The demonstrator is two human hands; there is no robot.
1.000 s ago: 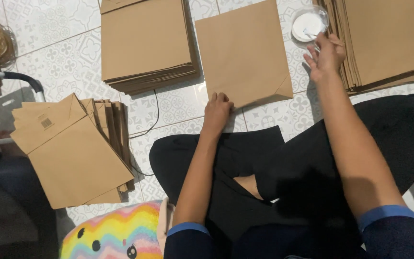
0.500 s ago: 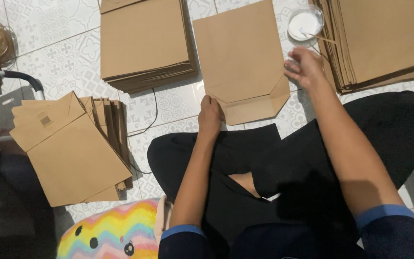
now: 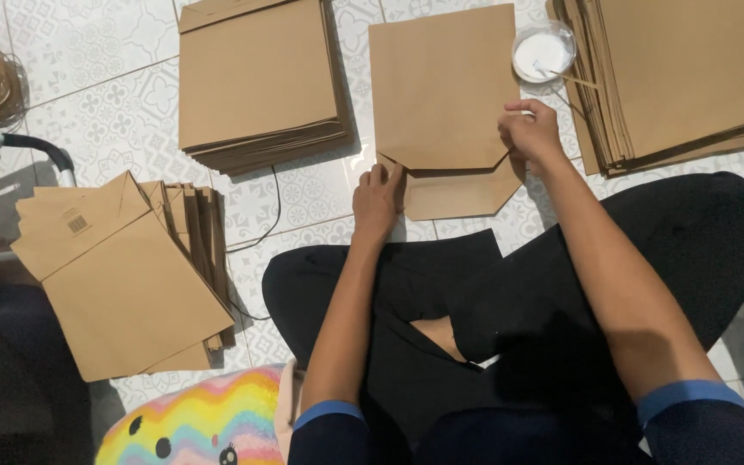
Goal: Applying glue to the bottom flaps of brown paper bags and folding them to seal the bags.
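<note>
Hands press the brown paper bag (image 3: 441,95): left hand (image 3: 378,196) flat, right hand (image 3: 529,131) seemingly pinching its edge

Brown paper bag (image 3: 441,95); white patterned floor (image 3: 122,120); black trousers (image 3: 518,301); blue cuffs (image 3: 333,412); rainbow-striped pillow (image 3: 200,422) near left; white glue dish (image 3: 542,53) far right.

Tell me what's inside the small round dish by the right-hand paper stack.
The dish holds a white substance, with a thin stick resting in it and poking out over the rim. The dish bottom is covered by the white stuff, so it cannot be seen.
</note>
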